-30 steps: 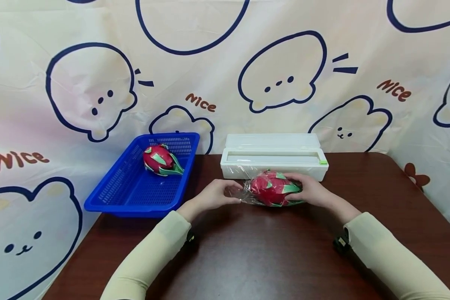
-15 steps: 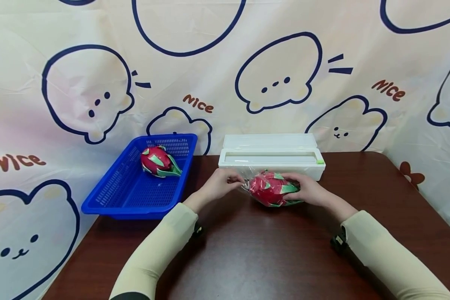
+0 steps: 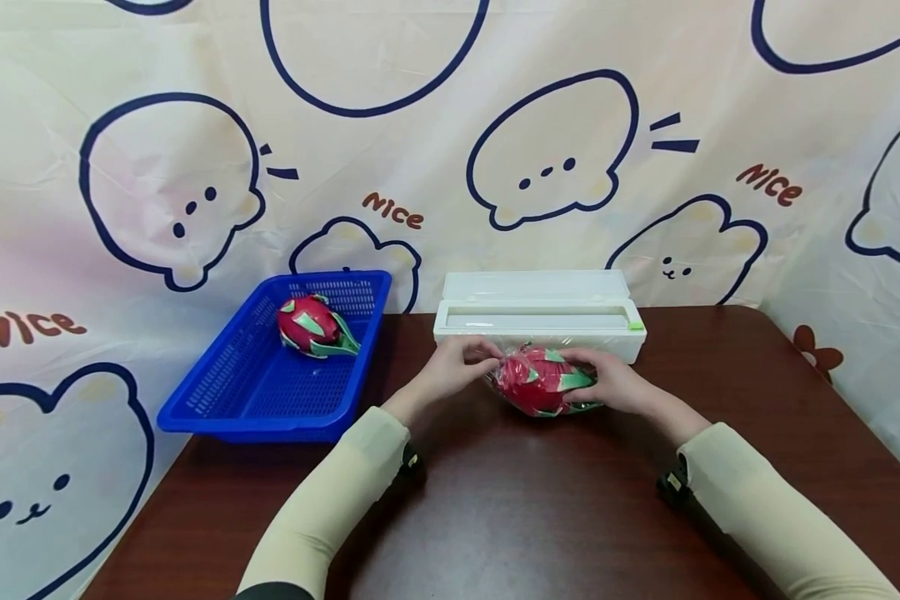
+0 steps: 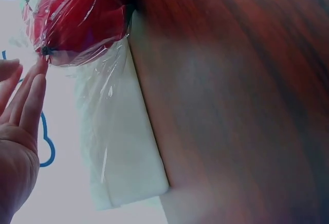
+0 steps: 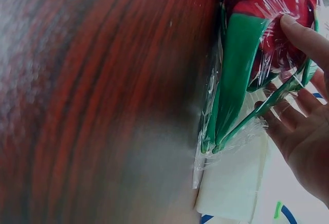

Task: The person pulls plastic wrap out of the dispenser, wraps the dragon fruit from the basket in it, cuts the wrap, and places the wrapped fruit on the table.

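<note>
A red dragon fruit [image 3: 540, 382] with green scales, wrapped in clear cling film [image 5: 267, 75], lies on its side on the table. My right hand [image 3: 611, 379] grips its right end, thumb on the near side and fingers around the far side. At the other end is my left hand [image 3: 459, 367], its fairly straight fingertips touching the film-covered tip. In the left wrist view those fingers [image 4: 32, 100] meet the gathered film, and the thumb stands apart. Loose film hangs from the fruit in front of a white cling film dispenser [image 3: 540, 335].
A blue plastic basket [image 3: 345, 417] stands at the left, holding a second dragon fruit [image 3: 311, 325] without visible film. The dispenser's lid [image 3: 532, 286] is raised, close behind the hands. A patterned cloth [image 3: 420, 83] hangs behind the brown table [image 3: 540, 500].
My left hand has moved right and inward, carrying the loose film toward the fruit's tip; its fingers have since opened out. The right hand keeps its grip. The view has shifted slightly.
</note>
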`<state>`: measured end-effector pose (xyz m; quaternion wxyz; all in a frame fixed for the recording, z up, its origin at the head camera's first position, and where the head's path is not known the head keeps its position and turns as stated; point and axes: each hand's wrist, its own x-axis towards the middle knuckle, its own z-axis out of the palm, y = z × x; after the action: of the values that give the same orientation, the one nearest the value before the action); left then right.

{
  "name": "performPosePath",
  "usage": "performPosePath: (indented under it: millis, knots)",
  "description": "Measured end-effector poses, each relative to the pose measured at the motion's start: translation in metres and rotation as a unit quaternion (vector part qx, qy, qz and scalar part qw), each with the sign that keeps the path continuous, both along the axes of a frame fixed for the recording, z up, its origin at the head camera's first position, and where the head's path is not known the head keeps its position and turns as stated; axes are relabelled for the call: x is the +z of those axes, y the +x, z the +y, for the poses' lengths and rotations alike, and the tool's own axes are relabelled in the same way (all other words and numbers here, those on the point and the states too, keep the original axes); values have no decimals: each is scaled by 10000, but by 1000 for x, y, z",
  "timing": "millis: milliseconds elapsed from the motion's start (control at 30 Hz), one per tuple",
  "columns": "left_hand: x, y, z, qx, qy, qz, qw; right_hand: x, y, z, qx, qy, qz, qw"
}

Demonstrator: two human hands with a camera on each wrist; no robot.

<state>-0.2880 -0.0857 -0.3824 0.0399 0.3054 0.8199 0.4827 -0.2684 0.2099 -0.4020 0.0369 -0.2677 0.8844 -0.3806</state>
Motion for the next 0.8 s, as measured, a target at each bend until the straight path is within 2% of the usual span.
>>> performPosePath:
  millis: [200, 433, 600, 667, 733, 800]
  knots:
    - [-2, 3, -2, -177, 121, -281, 9994, 0, 1, 0, -54, 63, 101, 9999]
    - [-5, -1, 1, -69, 4, 90, 9999, 0, 1, -1, -97, 72, -73, 9999]
    - [-6, -3, 2, 53, -26, 52, 10000, 2, 1, 0, -121, 157, -153, 9997]
    - [-6, -3, 3, 68, -168, 230, 9996, 2, 0, 0, -100, 227, -142, 9996]
    - [-6, -2, 3, 111, -428, 633, 9970, 3, -1, 0, -78, 277, -142, 9995]
    - [-4, -1, 5, 117, -694, 1115, 9913, 3, -2, -1, -50, 288, -156, 9995]
